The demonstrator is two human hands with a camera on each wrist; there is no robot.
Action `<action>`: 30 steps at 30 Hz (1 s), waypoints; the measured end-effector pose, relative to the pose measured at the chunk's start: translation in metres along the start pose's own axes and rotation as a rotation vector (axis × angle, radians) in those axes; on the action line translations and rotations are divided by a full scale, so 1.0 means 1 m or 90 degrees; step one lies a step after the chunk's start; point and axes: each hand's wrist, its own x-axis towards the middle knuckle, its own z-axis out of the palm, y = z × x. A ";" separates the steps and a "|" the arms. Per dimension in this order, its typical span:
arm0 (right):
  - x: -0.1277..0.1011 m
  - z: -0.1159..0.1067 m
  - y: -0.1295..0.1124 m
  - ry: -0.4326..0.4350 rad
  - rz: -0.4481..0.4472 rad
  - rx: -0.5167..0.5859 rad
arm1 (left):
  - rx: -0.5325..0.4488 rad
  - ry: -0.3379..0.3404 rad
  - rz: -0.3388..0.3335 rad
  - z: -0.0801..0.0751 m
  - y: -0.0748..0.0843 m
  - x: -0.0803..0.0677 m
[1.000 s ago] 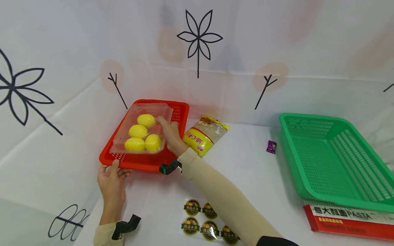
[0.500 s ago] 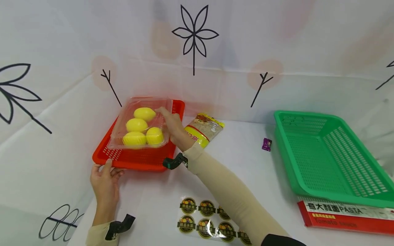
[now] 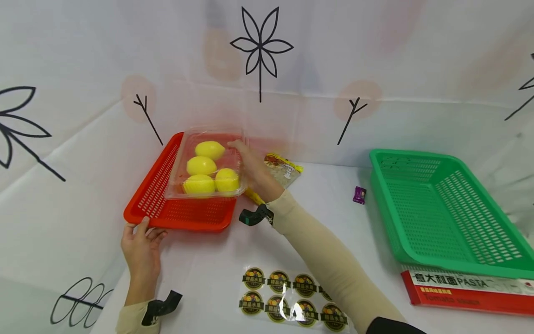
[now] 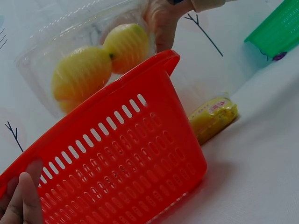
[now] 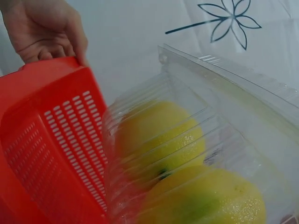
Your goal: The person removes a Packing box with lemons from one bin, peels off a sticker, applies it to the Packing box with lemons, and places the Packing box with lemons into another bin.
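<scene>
Lifted rightward since earlier, the clear lemon box (image 3: 210,164) hangs over the red basket (image 3: 156,204), grasped by the right hand (image 3: 254,174). Left hand (image 3: 142,246) grips the basket rim on the white desk (image 3: 217,250); green basket (image 3: 446,208) well apart, noodle packet (image 3: 281,169) behind the right hand.

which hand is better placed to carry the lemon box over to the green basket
Right. The right hand already grips the clear lemon box at its right edge, on the side facing the green basket. The left hand holds the red basket's near rim, farther away.

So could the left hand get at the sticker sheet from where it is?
Probably yes. The left hand rests on the red basket's near corner, and only bare table lies between it and the sticker sheet; nothing blocks it.
</scene>
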 end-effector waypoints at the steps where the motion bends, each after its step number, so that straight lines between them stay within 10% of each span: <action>1: 0.000 -0.002 -0.001 -0.007 -0.007 0.002 | -0.007 -0.001 0.003 0.000 0.000 0.000; 30: -0.044 -0.083 -0.015 -0.035 0.017 -0.139 | 0.007 -0.079 -0.070 0.010 -0.004 -0.019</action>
